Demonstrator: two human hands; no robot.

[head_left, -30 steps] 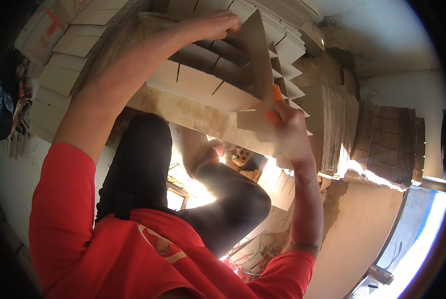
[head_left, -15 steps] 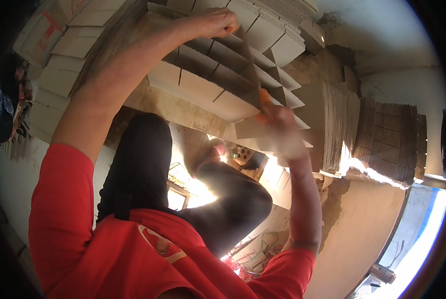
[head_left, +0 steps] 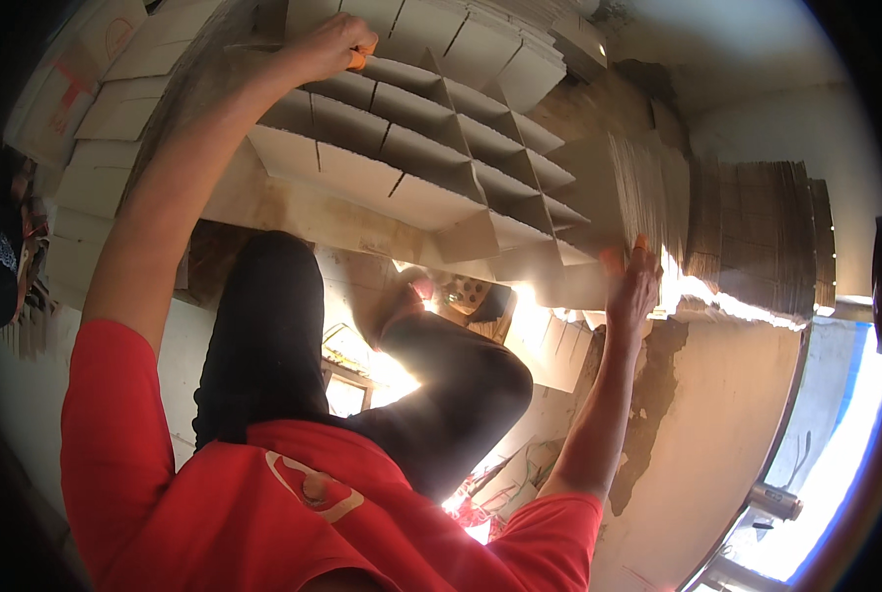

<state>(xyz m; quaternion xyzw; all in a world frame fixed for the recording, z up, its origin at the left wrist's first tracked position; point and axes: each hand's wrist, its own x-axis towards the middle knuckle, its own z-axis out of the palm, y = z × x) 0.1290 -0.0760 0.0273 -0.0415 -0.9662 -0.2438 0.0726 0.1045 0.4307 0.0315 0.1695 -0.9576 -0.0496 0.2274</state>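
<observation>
A cardboard divider grid point(head_left: 426, 158) of long slotted strips crossed by shorter ones lies in front of me. Two cross strips stand in its right part; the slots farther left show no cross strips. My left hand point(head_left: 334, 49), with orange coverings on its fingers, is closed at the far left edge of the grid; what its fingers pinch, if anything, is hidden. To the right of the grid, my right hand point(head_left: 636, 284) has its thumb and fingers apart, nearest the front end of a stack of upright cardboard sheets point(head_left: 630, 183).
More slotted cardboard point(head_left: 431, 30) lies beyond the grid. Brown cardboard stacks point(head_left: 757, 237) stand at the far right, and paler stacks point(head_left: 91, 187) on the left. My bent knees point(head_left: 263, 316) are below the work. Bright light glares between them.
My right hand has left the cross strip and moved right to the upright stack. The strip now sits across the grid. My left hand has shifted left, with the whole view also shifted.
</observation>
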